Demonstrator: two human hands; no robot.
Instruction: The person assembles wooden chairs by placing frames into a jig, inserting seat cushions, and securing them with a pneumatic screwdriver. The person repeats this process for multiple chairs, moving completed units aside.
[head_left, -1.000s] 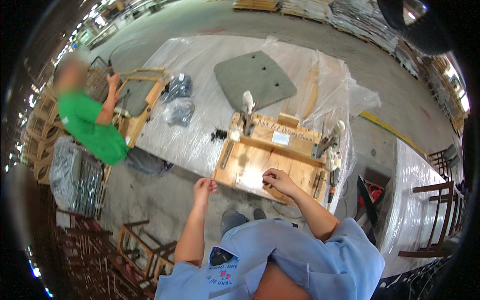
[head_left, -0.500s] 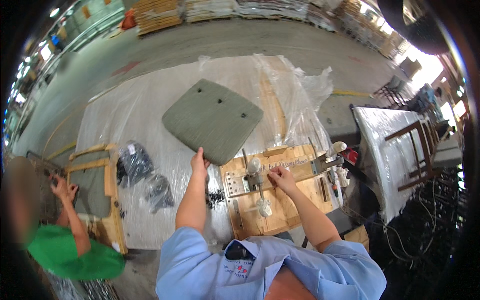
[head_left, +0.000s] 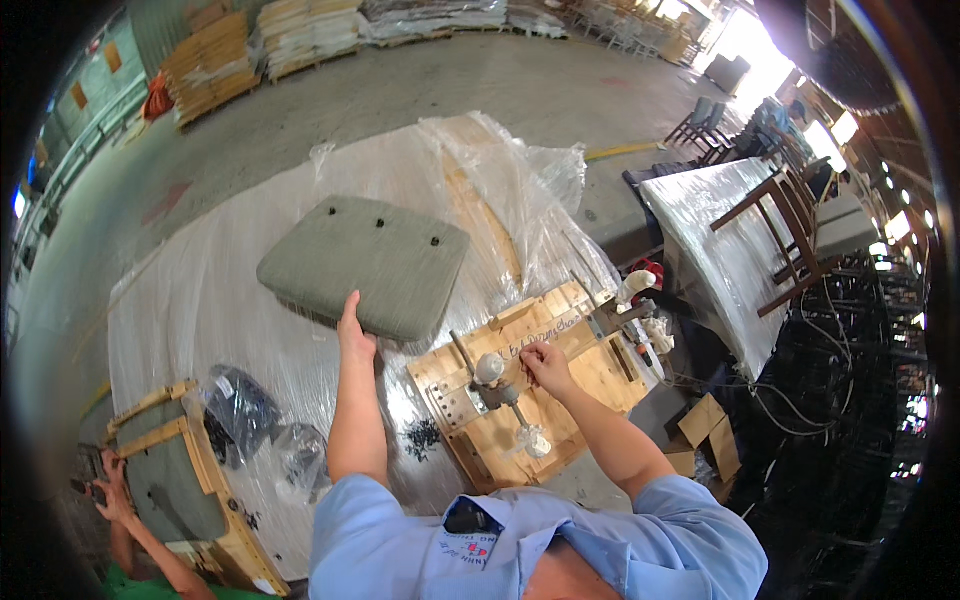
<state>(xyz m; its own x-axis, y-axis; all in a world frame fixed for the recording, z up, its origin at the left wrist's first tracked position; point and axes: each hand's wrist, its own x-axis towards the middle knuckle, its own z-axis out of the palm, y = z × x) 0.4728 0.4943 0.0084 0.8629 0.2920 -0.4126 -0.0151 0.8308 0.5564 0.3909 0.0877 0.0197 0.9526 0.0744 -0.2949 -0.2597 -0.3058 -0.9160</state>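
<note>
Cushion [head_left: 370, 260] pinched at edge by left hand [head_left: 357, 338]; right hand [head_left: 548, 368] fingers [head_left: 531, 355] curled, contents unclear.

Stretching wide as a table [head_left: 190, 290] wrapped in wrinkled clear plastic film, bunching into loose folds [head_left: 555, 180] at the far right. Holding a light wooden board [head_left: 605, 380] at a slant on the near right side. Showing a grey-green padded panel [head_left: 365, 265] beyond the board and to its left, with contact beneath being hard to judge. Carrying a scatter of small black pieces [head_left: 421, 438] just beside the board's left edge. Bearing, farther left, a larger clear bag [head_left: 240, 410] and a smaller one [head_left: 300, 455], side by side. Supporting a wooden frame [head_left: 205, 460] near the left edge, close beside the bags.
</note>
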